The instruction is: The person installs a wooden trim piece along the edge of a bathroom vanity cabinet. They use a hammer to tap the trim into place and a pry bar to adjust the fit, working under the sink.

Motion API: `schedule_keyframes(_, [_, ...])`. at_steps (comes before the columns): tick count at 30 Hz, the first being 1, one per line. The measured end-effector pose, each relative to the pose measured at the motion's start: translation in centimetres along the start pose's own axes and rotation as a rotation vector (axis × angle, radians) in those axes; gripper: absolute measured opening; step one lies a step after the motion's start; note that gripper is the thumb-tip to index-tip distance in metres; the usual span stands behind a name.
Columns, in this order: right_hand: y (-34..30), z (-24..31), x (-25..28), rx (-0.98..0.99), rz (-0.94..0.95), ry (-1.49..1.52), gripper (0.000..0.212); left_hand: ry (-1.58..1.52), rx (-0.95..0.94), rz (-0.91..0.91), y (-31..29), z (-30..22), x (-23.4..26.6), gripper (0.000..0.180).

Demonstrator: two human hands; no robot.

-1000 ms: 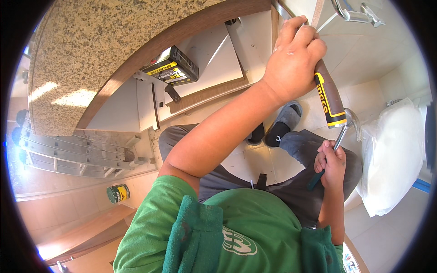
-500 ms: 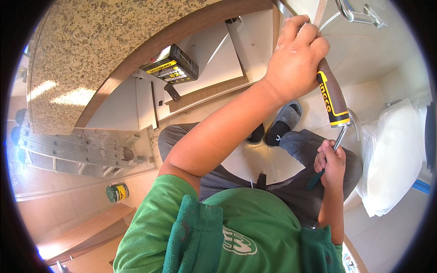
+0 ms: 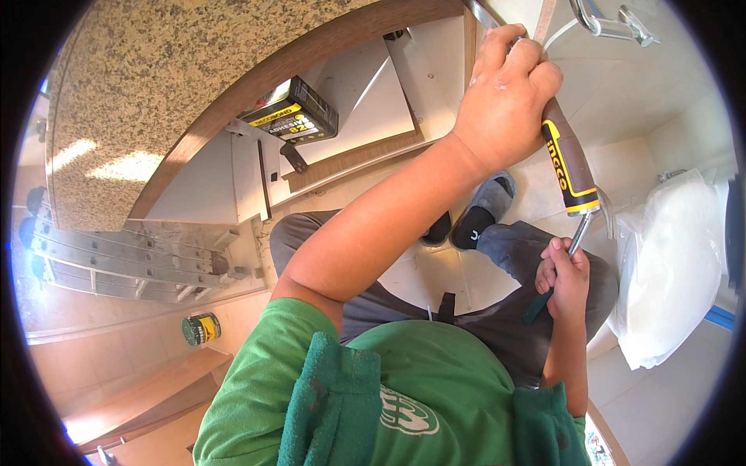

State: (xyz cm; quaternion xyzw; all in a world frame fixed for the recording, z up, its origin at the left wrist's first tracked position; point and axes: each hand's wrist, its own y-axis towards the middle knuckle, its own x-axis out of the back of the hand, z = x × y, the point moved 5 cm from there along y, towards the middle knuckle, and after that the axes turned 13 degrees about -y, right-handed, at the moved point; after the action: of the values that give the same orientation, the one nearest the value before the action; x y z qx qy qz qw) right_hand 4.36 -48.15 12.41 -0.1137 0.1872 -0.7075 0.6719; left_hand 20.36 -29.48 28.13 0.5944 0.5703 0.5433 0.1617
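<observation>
My left hand [image 3: 505, 101] is closed round a tool with a brown-and-yellow grip [image 3: 572, 167], reaching up under the edge of the counter. Its metal shaft [image 3: 483, 14] runs out of the picture at the top, so the far end is hidden. Lower right, my right hand [image 3: 566, 281] grips a claw hammer [image 3: 580, 233] by its thin steel shaft, with a dark green handle end showing below the fingers. The hammer's head is partly hidden behind the butt of the brown grip, its curved claw visible beside it. Whether the two tools touch, I cannot tell.
A speckled stone counter [image 3: 194, 70] with a wooden edge curves overhead. Inside the cabinet stands a black-and-yellow adhesive tin [image 3: 299, 113]. To the right hangs a white plastic bag [image 3: 668, 272]; a chrome fitting [image 3: 618, 29] is above. A ladder [image 3: 124, 252] and small can [image 3: 200, 329] lie left.
Both hands stay almost in place. The butt of the brown grip and the hammer head beside it shift only very slightly.
</observation>
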Motion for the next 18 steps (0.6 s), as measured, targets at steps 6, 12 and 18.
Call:
schedule_keyframes(6, [0.05, 0.04, -0.03, 0.004, 0.001, -0.001, 0.028, -0.014, 0.005, -0.004, -0.08, -0.15, -0.03, 0.04])
schedule_keyframes(12, [0.06, -0.03, -0.11, -0.009, 0.003, -0.001, 0.028, -0.02, 0.016, -0.004, -0.04, -0.09, -0.17, 0.04])
schedule_keyframes(18, [0.03, 0.08, -0.08, -0.003, 0.003, -0.004, 0.028, -0.017, 0.004, -0.017, 0.2, 0.04, -0.19, 0.039])
